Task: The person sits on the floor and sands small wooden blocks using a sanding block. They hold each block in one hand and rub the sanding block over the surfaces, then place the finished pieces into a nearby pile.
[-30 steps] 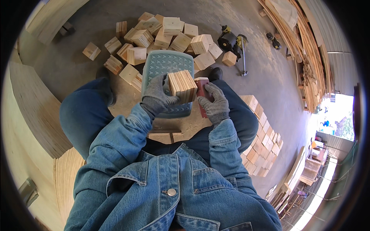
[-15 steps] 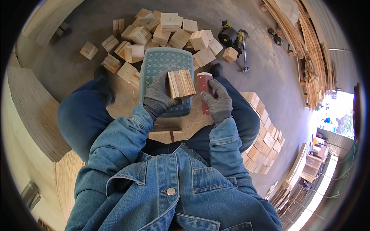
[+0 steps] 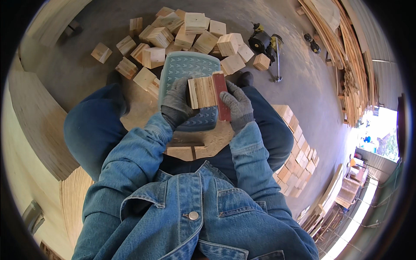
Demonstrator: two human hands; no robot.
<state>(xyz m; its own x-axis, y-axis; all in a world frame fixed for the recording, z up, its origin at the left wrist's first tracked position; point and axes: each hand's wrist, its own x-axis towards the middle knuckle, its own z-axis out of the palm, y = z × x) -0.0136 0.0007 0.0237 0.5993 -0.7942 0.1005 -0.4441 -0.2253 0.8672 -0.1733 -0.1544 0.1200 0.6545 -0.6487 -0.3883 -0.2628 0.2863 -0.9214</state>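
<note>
My left hand (image 3: 177,102), in a grey knit glove, grips a layered wooden block (image 3: 203,93) by its left side, with the striped laminated face up. My right hand (image 3: 238,105), gloved the same way, is closed round a sanding block (image 3: 222,99), a narrow piece of wood wrapped in dark red abrasive paper. The sanding block lies against the right side of the wooden block. Both are held above a teal plastic stool (image 3: 190,65) with a bumpy top, standing between my knees.
Beyond the stool lies a loose heap of similar wooden blocks (image 3: 196,22). Neatly stacked blocks (image 3: 295,158) stand by my right knee. Power tools (image 3: 265,43) sit on the floor at the far right. Long boards (image 3: 342,56) line the right side, and plywood sheets (image 3: 37,121) stand at left.
My right hand has brought the sanding block leftward, from apart to against the wooden block's right side. My left hand keeps its grip, almost in place.
</note>
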